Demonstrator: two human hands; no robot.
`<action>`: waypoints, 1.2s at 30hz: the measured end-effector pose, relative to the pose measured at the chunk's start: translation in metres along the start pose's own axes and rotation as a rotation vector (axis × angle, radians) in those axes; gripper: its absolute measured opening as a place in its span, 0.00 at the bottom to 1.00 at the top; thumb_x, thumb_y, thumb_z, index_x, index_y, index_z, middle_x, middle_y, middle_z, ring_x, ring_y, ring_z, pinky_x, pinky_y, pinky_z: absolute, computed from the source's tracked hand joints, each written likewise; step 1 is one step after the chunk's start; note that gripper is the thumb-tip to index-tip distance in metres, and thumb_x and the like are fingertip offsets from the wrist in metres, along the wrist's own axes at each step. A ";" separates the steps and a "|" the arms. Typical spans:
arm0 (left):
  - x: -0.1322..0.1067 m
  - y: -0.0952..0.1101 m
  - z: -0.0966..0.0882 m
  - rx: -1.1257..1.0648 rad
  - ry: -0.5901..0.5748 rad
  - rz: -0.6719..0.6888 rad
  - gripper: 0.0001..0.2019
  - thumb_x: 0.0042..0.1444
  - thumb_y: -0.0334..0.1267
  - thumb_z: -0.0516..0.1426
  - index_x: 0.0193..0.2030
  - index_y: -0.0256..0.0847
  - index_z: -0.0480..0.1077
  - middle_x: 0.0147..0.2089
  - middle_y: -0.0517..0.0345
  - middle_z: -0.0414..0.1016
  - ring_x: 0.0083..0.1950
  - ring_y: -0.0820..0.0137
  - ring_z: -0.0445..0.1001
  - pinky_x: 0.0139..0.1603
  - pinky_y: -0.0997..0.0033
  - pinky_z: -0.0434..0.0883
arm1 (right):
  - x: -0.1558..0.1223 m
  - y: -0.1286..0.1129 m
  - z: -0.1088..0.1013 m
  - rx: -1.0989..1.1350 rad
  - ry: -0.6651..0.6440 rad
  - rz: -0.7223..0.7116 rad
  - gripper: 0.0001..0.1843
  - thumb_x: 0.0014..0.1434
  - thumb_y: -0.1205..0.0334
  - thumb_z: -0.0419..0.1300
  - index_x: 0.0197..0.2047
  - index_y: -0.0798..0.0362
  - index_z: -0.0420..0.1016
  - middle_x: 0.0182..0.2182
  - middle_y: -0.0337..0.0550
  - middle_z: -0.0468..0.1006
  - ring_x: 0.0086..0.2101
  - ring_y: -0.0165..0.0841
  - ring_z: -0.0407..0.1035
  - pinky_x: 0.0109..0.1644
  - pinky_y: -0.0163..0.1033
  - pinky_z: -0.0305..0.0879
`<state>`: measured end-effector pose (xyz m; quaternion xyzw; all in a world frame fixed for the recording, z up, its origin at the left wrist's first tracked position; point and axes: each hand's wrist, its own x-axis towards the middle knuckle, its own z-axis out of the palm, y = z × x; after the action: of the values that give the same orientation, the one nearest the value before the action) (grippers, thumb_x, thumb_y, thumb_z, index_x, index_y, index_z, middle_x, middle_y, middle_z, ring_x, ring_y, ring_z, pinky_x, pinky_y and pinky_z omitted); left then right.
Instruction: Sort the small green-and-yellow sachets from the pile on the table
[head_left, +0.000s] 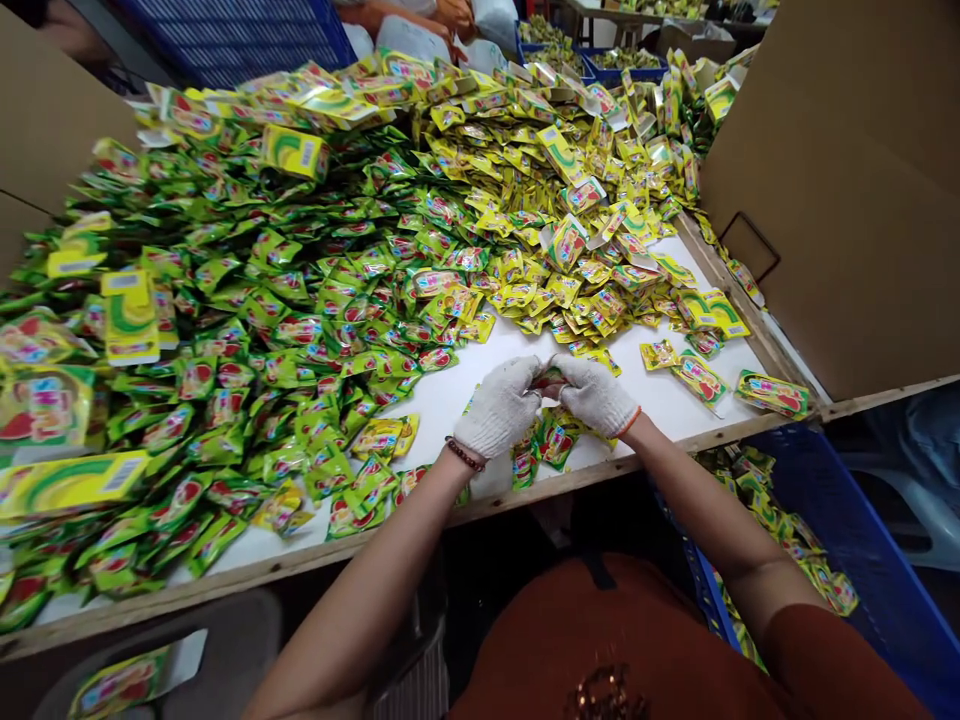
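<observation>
Both my hands wear white knit gloves and meet over the near edge of the white table (465,385). My left hand (501,405) and my right hand (596,395) are closed together on a small green and red sachet (550,381) pinched between their fingertips. A few more sachets (551,440) lie just under my hands. A huge heap of green sachets (247,320) covers the left of the table. A heap of yellow sachets (555,200) fills the far middle and right.
Large cardboard sheets stand at the right (847,200) and far left (45,120). A blue crate (847,540) holding sachets sits below the table on my right. Flat yellow-green cartons (67,482) lie on the left heap. Another blue crate (240,35) stands behind the table.
</observation>
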<state>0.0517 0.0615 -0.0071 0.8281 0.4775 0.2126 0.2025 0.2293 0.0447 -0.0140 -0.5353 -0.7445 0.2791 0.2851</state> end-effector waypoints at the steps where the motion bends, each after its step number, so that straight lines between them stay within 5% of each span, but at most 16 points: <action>1: -0.005 -0.005 -0.006 -0.051 0.042 -0.008 0.11 0.55 0.33 0.54 0.44 0.39 0.72 0.42 0.52 0.77 0.42 0.64 0.75 0.44 0.66 0.71 | -0.001 0.000 -0.002 0.019 -0.011 0.016 0.05 0.60 0.64 0.58 0.38 0.52 0.75 0.32 0.42 0.78 0.35 0.36 0.70 0.41 0.39 0.66; 4: -0.019 -0.024 -0.027 -0.017 0.123 -0.074 0.11 0.58 0.36 0.54 0.46 0.39 0.72 0.44 0.51 0.77 0.42 0.64 0.75 0.45 0.65 0.71 | -0.008 0.006 -0.005 0.071 0.116 0.068 0.03 0.58 0.63 0.58 0.33 0.50 0.71 0.29 0.39 0.75 0.32 0.34 0.67 0.38 0.38 0.63; 10: -0.027 -0.039 -0.037 0.414 -0.255 0.003 0.10 0.54 0.35 0.56 0.43 0.40 0.74 0.43 0.47 0.77 0.47 0.56 0.74 0.46 0.61 0.68 | -0.022 0.019 0.004 0.256 0.220 0.161 0.10 0.63 0.53 0.54 0.36 0.50 0.66 0.24 0.37 0.68 0.27 0.34 0.64 0.34 0.39 0.63; 15: -0.021 -0.036 -0.031 0.552 -0.262 -0.032 0.09 0.55 0.38 0.56 0.41 0.39 0.74 0.40 0.45 0.76 0.43 0.54 0.75 0.41 0.60 0.67 | -0.021 0.014 0.011 0.332 0.222 0.109 0.09 0.60 0.56 0.55 0.41 0.50 0.68 0.34 0.41 0.75 0.36 0.36 0.69 0.42 0.42 0.68; 20: -0.026 -0.027 -0.033 0.091 -0.022 -0.050 0.08 0.56 0.34 0.55 0.41 0.40 0.74 0.39 0.51 0.78 0.41 0.61 0.75 0.42 0.64 0.69 | -0.020 0.013 0.011 0.398 0.200 0.156 0.07 0.59 0.55 0.56 0.37 0.49 0.67 0.33 0.40 0.75 0.34 0.36 0.70 0.40 0.42 0.70; 23: -0.028 -0.009 -0.027 -0.219 0.005 -0.053 0.10 0.54 0.37 0.58 0.44 0.41 0.73 0.38 0.56 0.78 0.38 0.66 0.74 0.40 0.68 0.70 | -0.020 0.011 0.010 0.429 0.156 0.163 0.07 0.61 0.55 0.54 0.36 0.49 0.67 0.32 0.39 0.74 0.33 0.35 0.69 0.36 0.40 0.69; 29: -0.018 0.018 -0.008 -0.267 0.028 -0.188 0.19 0.50 0.34 0.61 0.50 0.40 0.67 0.28 0.64 0.71 0.29 0.70 0.70 0.31 0.71 0.65 | -0.022 0.006 0.005 0.357 0.060 0.023 0.19 0.66 0.47 0.47 0.30 0.50 0.64 0.27 0.38 0.69 0.32 0.33 0.64 0.38 0.39 0.64; 33: -0.014 0.018 0.002 -0.440 0.088 -0.211 0.17 0.51 0.35 0.59 0.49 0.40 0.64 0.28 0.65 0.69 0.30 0.71 0.70 0.31 0.73 0.65 | -0.022 0.007 0.008 0.497 0.017 0.084 0.19 0.54 0.44 0.63 0.36 0.51 0.66 0.31 0.38 0.73 0.33 0.33 0.67 0.36 0.37 0.65; 36: -0.011 0.017 0.009 -0.540 0.093 -0.199 0.17 0.53 0.36 0.59 0.49 0.39 0.64 0.29 0.63 0.70 0.30 0.71 0.71 0.31 0.73 0.67 | -0.020 0.009 0.009 0.427 0.107 0.114 0.17 0.54 0.48 0.64 0.35 0.51 0.67 0.30 0.37 0.72 0.32 0.33 0.66 0.36 0.36 0.64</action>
<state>0.0634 0.0426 -0.0068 0.6826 0.4911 0.3491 0.4134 0.2341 0.0267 -0.0296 -0.5179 -0.6209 0.4173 0.4149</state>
